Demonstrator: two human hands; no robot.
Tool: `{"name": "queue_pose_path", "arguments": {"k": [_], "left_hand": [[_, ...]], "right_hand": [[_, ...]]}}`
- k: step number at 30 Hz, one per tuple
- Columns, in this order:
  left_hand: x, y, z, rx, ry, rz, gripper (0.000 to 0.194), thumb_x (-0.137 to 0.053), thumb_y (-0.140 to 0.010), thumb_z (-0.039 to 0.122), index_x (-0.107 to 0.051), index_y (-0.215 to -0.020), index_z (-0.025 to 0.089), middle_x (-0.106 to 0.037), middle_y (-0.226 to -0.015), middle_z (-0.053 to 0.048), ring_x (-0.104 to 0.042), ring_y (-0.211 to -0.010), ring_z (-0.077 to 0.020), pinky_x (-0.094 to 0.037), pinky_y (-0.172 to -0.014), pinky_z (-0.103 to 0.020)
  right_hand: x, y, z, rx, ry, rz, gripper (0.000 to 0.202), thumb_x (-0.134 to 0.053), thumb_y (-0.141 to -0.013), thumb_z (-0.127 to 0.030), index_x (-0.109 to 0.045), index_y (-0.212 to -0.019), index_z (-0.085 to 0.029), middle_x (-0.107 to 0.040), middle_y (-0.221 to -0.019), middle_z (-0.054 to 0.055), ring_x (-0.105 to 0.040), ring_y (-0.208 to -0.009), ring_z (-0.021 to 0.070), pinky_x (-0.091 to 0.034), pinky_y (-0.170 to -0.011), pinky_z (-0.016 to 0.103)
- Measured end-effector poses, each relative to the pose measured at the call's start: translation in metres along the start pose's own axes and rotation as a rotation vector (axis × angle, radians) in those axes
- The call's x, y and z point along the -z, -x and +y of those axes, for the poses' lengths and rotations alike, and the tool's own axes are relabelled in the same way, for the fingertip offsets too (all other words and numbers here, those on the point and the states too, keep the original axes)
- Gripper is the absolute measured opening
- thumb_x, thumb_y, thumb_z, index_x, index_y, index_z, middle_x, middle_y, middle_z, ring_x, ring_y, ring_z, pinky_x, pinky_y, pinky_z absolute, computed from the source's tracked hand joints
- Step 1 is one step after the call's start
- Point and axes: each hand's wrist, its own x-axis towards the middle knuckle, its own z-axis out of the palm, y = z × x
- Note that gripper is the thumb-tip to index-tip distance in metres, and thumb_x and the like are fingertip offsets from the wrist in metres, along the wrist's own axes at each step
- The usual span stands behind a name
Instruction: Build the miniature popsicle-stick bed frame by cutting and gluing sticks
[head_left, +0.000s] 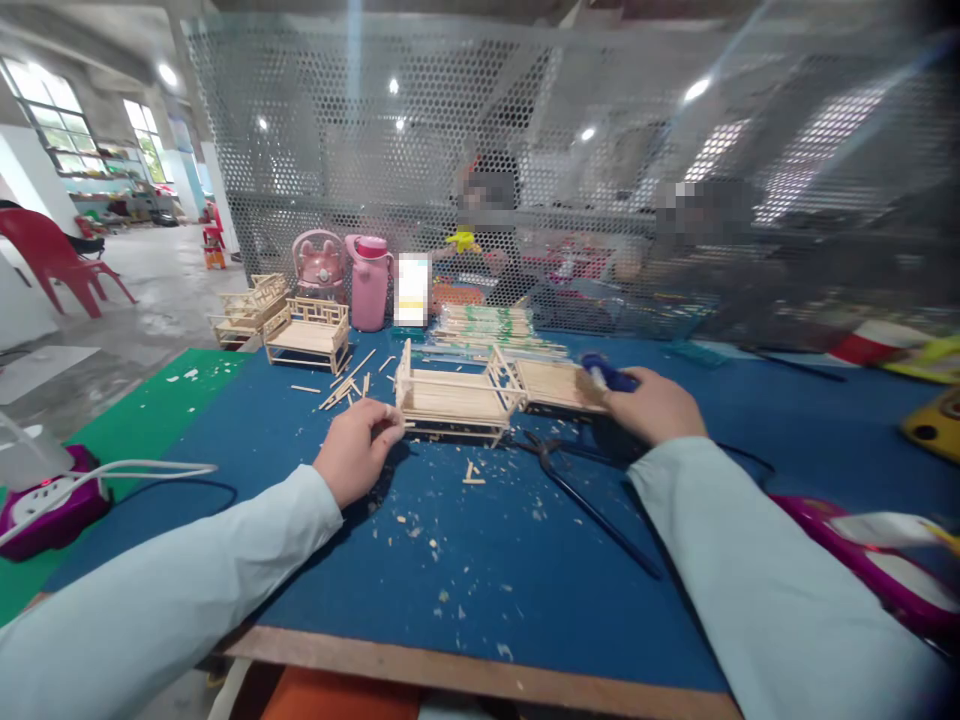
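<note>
A small wooden bed model [454, 397] stands upright on the blue table. My left hand [360, 450] is closed at its lower left corner, thumb and fingers pinched together; what lies between the fingertips is too small to name. My right hand [652, 405] is wrapped round a dark blue tool [611, 373], probably a glue gun, over the right end of a flat stick panel [559, 385]. That panel lies just right of the bed model. Pliers [585, 500] with dark handles rest on the table between the hands.
More stick models [307, 335] stand at the back left, near loose sticks [349, 385]. Behind are a pink flask [370, 285], bundled sticks [484, 325] and a perforated metal screen [420, 130]. A purple power strip [56, 505] lies left. People sit beyond the screen.
</note>
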Motion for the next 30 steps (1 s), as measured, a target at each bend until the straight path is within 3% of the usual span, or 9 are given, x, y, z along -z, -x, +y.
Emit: {"name": "queue_pose_path", "arguments": {"k": [5, 9, 13, 17, 20, 23, 30], "left_hand": [[0.0, 0.002, 0.005, -0.038, 0.06, -0.043, 0.009, -0.056, -0.078, 0.01, -0.061, -0.072, 0.016, -0.062, -0.079, -0.003, -0.057, -0.077, -0.0138, -0.046, -0.077, -0.028], [-0.002, 0.005, 0.009, -0.004, 0.109, -0.08, 0.008, -0.057, -0.078, 0.01, -0.061, -0.075, 0.016, -0.061, -0.084, -0.004, -0.057, -0.081, -0.0141, -0.046, -0.081, -0.029], [-0.005, 0.005, 0.009, 0.05, 0.102, -0.12, 0.008, -0.058, -0.078, 0.01, -0.062, -0.075, 0.016, -0.062, -0.089, -0.005, -0.058, -0.083, -0.0147, -0.046, -0.08, -0.029], [-0.005, 0.004, 0.008, 0.02, 0.105, -0.183, 0.008, -0.058, -0.078, 0.011, -0.061, -0.073, 0.017, -0.063, -0.087, -0.004, -0.058, -0.082, -0.015, -0.046, -0.08, -0.029], [-0.004, 0.003, 0.008, -0.003, 0.093, -0.201, 0.009, -0.058, -0.079, 0.012, -0.061, -0.072, 0.017, -0.064, -0.087, -0.004, -0.058, -0.081, -0.015, -0.046, -0.079, -0.029], [-0.004, 0.002, 0.008, -0.01, 0.083, -0.205, 0.008, -0.057, -0.079, 0.014, -0.061, -0.073, 0.017, -0.064, -0.087, -0.003, -0.058, -0.08, -0.0152, -0.046, -0.078, -0.029], [-0.004, 0.002, 0.009, -0.009, 0.066, -0.199, 0.007, -0.059, -0.078, 0.013, -0.062, -0.074, 0.017, -0.065, -0.088, -0.004, -0.058, -0.083, -0.0157, -0.046, -0.081, -0.03]], "right_hand": [[0.013, 0.01, -0.035, -0.177, -0.346, 0.114, 0.026, -0.049, -0.077, -0.047, -0.048, -0.075, -0.021, -0.046, -0.064, 0.001, -0.047, -0.056, 0.0139, -0.04, -0.058, 0.033], [0.02, 0.038, -0.073, -0.193, -0.822, 0.01, 0.027, -0.07, -0.064, -0.041, -0.056, -0.076, -0.021, -0.056, -0.077, 0.003, -0.054, -0.064, 0.0133, -0.043, -0.059, 0.03], [0.018, 0.072, -0.091, -0.019, -0.719, -0.368, 0.032, -0.072, -0.06, -0.049, -0.064, -0.07, -0.02, -0.062, -0.068, 0.004, -0.056, -0.065, 0.0178, -0.045, -0.066, 0.034], [0.006, 0.094, -0.091, 0.093, -0.522, -0.586, 0.04, -0.061, -0.069, -0.059, -0.062, -0.058, -0.021, -0.058, -0.057, 0.004, -0.052, -0.057, 0.0176, -0.045, -0.063, 0.035], [-0.009, 0.105, -0.089, -0.011, -0.575, -0.638, 0.039, -0.057, -0.074, -0.059, -0.062, -0.073, -0.021, -0.055, -0.055, 0.001, -0.046, -0.049, 0.0135, -0.041, -0.053, 0.031], [-0.02, 0.113, -0.09, -0.149, -0.773, -0.625, 0.037, -0.059, -0.075, -0.056, -0.056, -0.084, -0.021, -0.06, -0.069, 0.001, -0.043, -0.045, 0.0092, -0.037, -0.047, 0.027], [-0.03, 0.122, -0.093, -0.276, -0.914, -0.672, 0.036, -0.06, -0.075, -0.054, -0.052, -0.075, -0.019, -0.057, -0.072, -0.001, -0.04, -0.045, 0.0057, -0.039, -0.046, 0.025]]}}
